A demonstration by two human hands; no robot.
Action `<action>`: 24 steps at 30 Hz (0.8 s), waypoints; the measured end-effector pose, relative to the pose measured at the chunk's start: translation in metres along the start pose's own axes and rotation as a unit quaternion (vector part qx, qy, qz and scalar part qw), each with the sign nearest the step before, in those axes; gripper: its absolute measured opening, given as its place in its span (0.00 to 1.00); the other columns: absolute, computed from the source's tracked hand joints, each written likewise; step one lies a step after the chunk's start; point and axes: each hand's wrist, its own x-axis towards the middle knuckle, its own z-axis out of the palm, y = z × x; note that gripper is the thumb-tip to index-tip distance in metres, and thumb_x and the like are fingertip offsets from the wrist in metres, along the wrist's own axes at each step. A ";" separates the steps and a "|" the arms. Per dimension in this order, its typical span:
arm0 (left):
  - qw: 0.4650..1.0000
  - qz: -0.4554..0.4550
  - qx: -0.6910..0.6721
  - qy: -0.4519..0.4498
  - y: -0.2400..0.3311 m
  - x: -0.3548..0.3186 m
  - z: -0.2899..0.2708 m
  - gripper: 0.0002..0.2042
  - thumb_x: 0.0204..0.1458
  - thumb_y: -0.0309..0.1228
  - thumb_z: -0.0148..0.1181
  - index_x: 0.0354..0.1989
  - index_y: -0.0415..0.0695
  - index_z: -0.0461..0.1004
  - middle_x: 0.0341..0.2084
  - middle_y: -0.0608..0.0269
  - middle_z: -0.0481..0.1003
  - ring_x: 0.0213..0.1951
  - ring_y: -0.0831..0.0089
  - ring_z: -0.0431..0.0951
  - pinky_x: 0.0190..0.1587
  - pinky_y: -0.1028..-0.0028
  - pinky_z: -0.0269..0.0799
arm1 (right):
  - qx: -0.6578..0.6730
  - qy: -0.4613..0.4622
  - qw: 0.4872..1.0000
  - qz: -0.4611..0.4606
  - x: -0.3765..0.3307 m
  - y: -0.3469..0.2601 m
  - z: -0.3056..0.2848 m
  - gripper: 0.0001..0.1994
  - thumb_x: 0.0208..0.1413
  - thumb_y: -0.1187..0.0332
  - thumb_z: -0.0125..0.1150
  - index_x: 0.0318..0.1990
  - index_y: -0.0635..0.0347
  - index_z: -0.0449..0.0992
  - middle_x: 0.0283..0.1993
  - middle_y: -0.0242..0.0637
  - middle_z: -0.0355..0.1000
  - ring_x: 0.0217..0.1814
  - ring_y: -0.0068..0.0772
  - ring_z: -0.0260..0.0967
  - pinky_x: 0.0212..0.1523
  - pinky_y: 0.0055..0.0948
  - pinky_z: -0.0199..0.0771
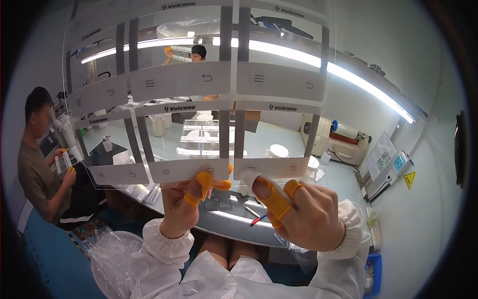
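Observation:
I hold a large clear plastic sheet (199, 89) printed with several grey-framed panels up toward the ceiling lights. My left hand (186, 204), with orange finger cots, pinches the sheet's lower edge near its middle. My right hand (298, 214), also in orange finger cots, presses a small white wipe (249, 182) against the lower right panel. Both wrists wear white elastic-cuffed sleeves.
A grey worktable (279, 134) below carries stacked clear sheets (199, 134), white containers (278, 150) and a roll laminator (338, 137). One person (45, 164) sits at the left handling sheets; another (196, 52) works at the far side. A clear plastic bag (109, 254) lies lower left.

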 end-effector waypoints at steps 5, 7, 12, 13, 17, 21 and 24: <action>1.000 -0.016 -0.008 0.008 -0.025 0.003 -0.001 0.14 0.46 0.43 0.54 0.36 0.48 0.70 0.27 0.65 0.73 0.22 0.80 0.68 0.22 0.82 0.62 | 0.171 -0.130 0.977 -0.001 -0.018 0.015 0.009 0.16 0.42 0.61 0.63 0.39 0.55 0.73 0.15 0.27 0.57 0.11 0.19 0.54 0.12 0.20 0.58; 0.999 -0.028 -0.017 0.006 -0.030 0.004 0.002 0.13 0.46 0.43 0.54 0.36 0.49 0.70 0.28 0.65 0.73 0.23 0.80 0.69 0.22 0.82 0.62 | 0.175 -0.126 0.976 0.021 -0.033 0.021 0.021 0.16 0.42 0.62 0.63 0.40 0.53 0.73 0.15 0.28 0.58 0.10 0.20 0.55 0.11 0.20 0.58; 0.999 0.007 -0.042 -0.001 -0.034 0.004 -0.003 0.14 0.48 0.36 0.53 0.39 0.42 0.71 0.29 0.60 0.74 0.24 0.78 0.73 0.24 0.82 0.69 | 0.256 -0.154 0.939 0.173 -0.067 0.038 0.093 0.12 0.40 0.71 0.64 0.37 0.56 0.75 0.20 0.33 0.65 0.21 0.30 0.64 0.23 0.22 0.65; 0.999 0.003 -0.049 -0.002 -0.036 0.004 -0.002 0.14 0.48 0.36 0.53 0.39 0.42 0.71 0.29 0.60 0.74 0.24 0.78 0.73 0.24 0.82 0.69 | 0.252 -0.157 0.938 0.178 -0.082 0.043 0.114 0.12 0.40 0.71 0.64 0.37 0.56 0.75 0.20 0.33 0.65 0.21 0.30 0.64 0.23 0.22 0.65; 0.999 -0.026 -0.034 0.005 -0.033 0.003 -0.001 0.15 0.45 0.42 0.56 0.37 0.47 0.71 0.29 0.65 0.73 0.24 0.78 0.70 0.20 0.80 0.62 | 0.335 -0.115 0.870 0.343 -0.136 0.059 0.200 0.11 0.41 0.72 0.62 0.35 0.65 0.74 0.25 0.37 0.69 0.30 0.30 0.66 0.33 0.23 0.65; 0.999 -0.023 -0.032 -0.009 -0.032 0.003 -0.007 0.13 0.46 0.40 0.56 0.36 0.47 0.71 0.28 0.65 0.73 0.23 0.77 0.69 0.20 0.80 0.62 | 0.501 -0.185 0.669 0.516 -0.179 0.074 0.263 0.14 0.45 0.66 0.60 0.36 0.69 0.72 0.27 0.35 0.69 0.29 0.23 0.63 0.32 0.22 0.63; 0.999 -0.028 -0.019 -0.002 -0.031 0.004 -0.006 0.11 0.47 0.40 0.55 0.35 0.48 0.70 0.27 0.65 0.72 0.23 0.77 0.69 0.21 0.79 0.62 | 0.493 -0.258 0.613 0.561 -0.207 0.075 0.295 0.14 0.48 0.63 0.56 0.37 0.67 0.72 0.28 0.32 0.68 0.28 0.22 0.62 0.31 0.21 0.62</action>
